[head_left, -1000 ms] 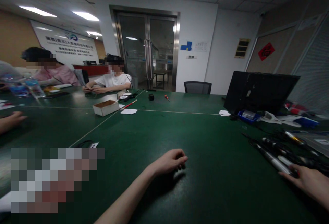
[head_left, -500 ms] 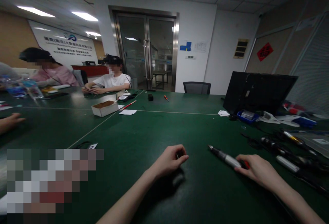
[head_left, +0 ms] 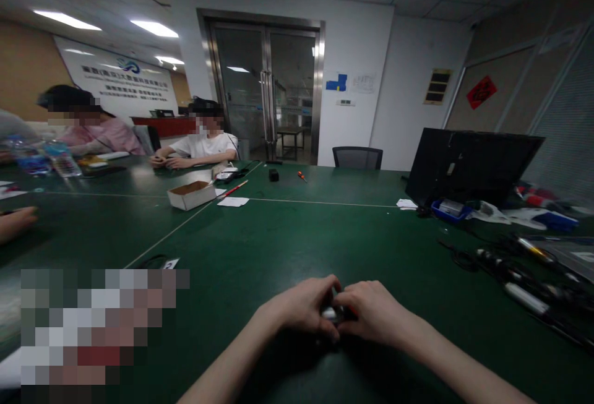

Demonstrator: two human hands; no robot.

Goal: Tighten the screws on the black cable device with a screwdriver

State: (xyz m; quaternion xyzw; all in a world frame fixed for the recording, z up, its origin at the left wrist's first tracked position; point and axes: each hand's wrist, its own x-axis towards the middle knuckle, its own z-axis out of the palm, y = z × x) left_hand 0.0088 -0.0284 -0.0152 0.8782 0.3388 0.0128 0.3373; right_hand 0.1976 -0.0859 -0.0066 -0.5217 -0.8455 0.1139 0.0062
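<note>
My left hand (head_left: 304, 305) and my right hand (head_left: 374, 311) meet low over the green table (head_left: 288, 237), near the bottom middle of the head view. Between them is a silver-and-black pen-shaped tool (head_left: 331, 315) with a bit of red by the right fingers. The right hand is closed on its rear part. The left fingers and thumb curl round its front. Most of the tool is hidden by the hands, so its tip cannot be made out.
Several corded cylindrical tools (head_left: 526, 299) lie at the right, before a black monitor (head_left: 468, 166) and a blue tray (head_left: 450, 209). A white box (head_left: 191, 197) stands left of centre. Two people (head_left: 206, 144) sit across the table; another person's hand (head_left: 18, 224) shows at the left edge.
My right hand has brought the pen-shaped tool leftward from the right side. My left hand has shifted slightly down and closed round the tool's front; the two hands are now together.
</note>
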